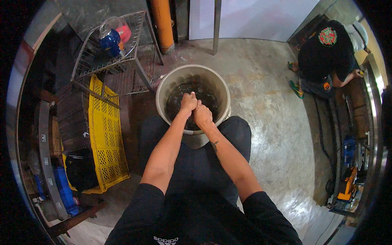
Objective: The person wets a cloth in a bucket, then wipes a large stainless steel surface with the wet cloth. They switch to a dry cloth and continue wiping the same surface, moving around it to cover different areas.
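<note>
A large beige bucket (221, 92) stands on the floor between my knees. Dark contents (204, 92) with small shiny glints lie in its bottom; what they are I cannot make out. My left hand (188, 102) and my right hand (203, 115) are together over the bucket's middle, touching each other. Both have their fingers curled closed. Whatever is between them, if anything, is hidden by the hands themselves.
To the left, a yellow perforated crate (107, 139) sits beside a metal wire rack (139, 30) carrying a blue object (110, 42). An orange pipe (162, 24) rises behind. At right, another person (326, 53) crouches by a metal-edged bench (372, 81) with an orange tool (348, 183) below.
</note>
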The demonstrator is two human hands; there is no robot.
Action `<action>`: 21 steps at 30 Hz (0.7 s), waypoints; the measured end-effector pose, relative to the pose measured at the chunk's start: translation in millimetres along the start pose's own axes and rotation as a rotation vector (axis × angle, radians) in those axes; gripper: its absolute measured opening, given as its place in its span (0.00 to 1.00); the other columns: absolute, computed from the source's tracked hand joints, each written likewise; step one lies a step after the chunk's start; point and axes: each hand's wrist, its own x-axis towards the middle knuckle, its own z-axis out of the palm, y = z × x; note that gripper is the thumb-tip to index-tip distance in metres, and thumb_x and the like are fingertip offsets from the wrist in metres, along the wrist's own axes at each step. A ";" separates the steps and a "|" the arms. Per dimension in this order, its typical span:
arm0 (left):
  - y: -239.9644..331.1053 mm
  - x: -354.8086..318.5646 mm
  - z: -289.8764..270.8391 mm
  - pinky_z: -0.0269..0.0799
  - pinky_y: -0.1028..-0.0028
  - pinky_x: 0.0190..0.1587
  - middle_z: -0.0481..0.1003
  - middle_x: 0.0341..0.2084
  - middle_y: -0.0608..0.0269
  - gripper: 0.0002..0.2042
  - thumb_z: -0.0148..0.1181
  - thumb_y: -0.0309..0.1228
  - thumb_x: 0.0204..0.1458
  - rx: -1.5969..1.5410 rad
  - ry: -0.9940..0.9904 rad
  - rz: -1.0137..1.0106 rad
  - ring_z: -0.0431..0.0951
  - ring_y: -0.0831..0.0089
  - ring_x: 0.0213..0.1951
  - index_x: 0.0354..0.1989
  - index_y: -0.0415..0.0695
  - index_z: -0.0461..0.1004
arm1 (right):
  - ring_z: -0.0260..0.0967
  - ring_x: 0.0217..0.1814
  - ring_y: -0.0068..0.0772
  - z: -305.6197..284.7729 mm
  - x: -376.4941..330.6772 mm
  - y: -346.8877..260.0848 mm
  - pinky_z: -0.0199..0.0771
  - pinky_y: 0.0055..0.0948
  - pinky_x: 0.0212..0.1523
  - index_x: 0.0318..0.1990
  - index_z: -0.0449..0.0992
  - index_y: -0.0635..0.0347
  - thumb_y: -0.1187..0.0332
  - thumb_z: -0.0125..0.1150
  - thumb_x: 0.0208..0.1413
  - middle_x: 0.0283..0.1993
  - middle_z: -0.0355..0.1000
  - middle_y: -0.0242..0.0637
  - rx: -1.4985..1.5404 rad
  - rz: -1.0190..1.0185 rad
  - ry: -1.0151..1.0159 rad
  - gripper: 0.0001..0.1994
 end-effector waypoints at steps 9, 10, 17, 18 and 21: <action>73.4 -38.6 -92.5 0.71 0.59 0.64 0.78 0.52 0.56 0.36 0.61 0.64 0.65 -0.566 -0.614 -0.023 0.78 0.64 0.55 0.67 0.45 0.72 | 0.57 0.18 0.16 -72.8 -3.2 -0.1 0.56 0.15 0.14 0.42 0.75 0.59 0.62 0.68 0.62 0.26 0.66 0.31 1.694 0.307 -0.959 0.12; 73.0 -39.5 -93.0 0.72 0.57 0.65 0.78 0.55 0.52 0.36 0.60 0.63 0.65 -0.664 -0.684 -0.004 0.78 0.61 0.57 0.68 0.44 0.71 | 0.56 0.17 0.16 -79.5 -6.8 -3.9 0.56 0.15 0.13 0.42 0.75 0.60 0.62 0.67 0.62 0.26 0.66 0.31 1.760 0.267 -1.038 0.12; 79.1 -45.5 -63.2 0.81 0.68 0.51 0.82 0.43 0.59 0.23 0.66 0.45 0.67 -0.652 -0.818 0.196 0.83 0.71 0.44 0.63 0.42 0.77 | 0.54 0.18 0.16 -70.1 -6.7 2.6 0.52 0.14 0.13 0.41 0.74 0.59 0.59 0.66 0.64 0.26 0.65 0.32 1.644 0.328 -1.145 0.13; 77.7 -43.1 -63.2 0.81 0.71 0.47 0.82 0.39 0.62 0.21 0.67 0.43 0.67 -0.546 -0.751 0.207 0.82 0.74 0.40 0.60 0.42 0.79 | 0.55 0.18 0.16 -69.8 -7.9 -0.4 0.52 0.14 0.13 0.40 0.74 0.58 0.59 0.67 0.64 0.26 0.65 0.32 1.596 0.325 -1.077 0.13; 85.4 -49.9 -53.2 0.77 0.74 0.40 0.78 0.32 0.68 0.16 0.66 0.43 0.68 -0.499 -0.643 0.125 0.77 0.79 0.33 0.50 0.42 0.83 | 0.57 0.18 0.17 -66.4 -4.8 4.7 0.53 0.15 0.14 0.40 0.73 0.56 0.62 0.67 0.65 0.27 0.67 0.32 1.510 0.364 -0.967 0.11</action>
